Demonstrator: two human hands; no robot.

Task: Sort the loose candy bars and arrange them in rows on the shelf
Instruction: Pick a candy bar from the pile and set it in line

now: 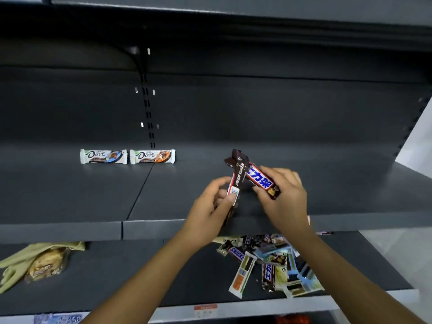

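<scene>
Two white Dove bars lie side by side at the back of the dark grey shelf (70, 195): one with a blue mark (103, 156), one with an orange mark (152, 156). Above the shelf's front, my left hand (210, 206) grips a brown Snickers bar (235, 183) that stands almost upright. My right hand (284, 195) holds a second brown Snickers bar (261, 180), label up and tilted. The two bars cross at their top ends. On the shelf below lies a loose pile of candy bars (273, 263), brown, white and light blue.
A pale green glove (14, 265) and a clear bag of snacks (45, 265) lie at the left of the lower shelf. A slotted upright (148, 108) runs up the back panel. A red price tag (205, 307) sits on the lower shelf's front edge.
</scene>
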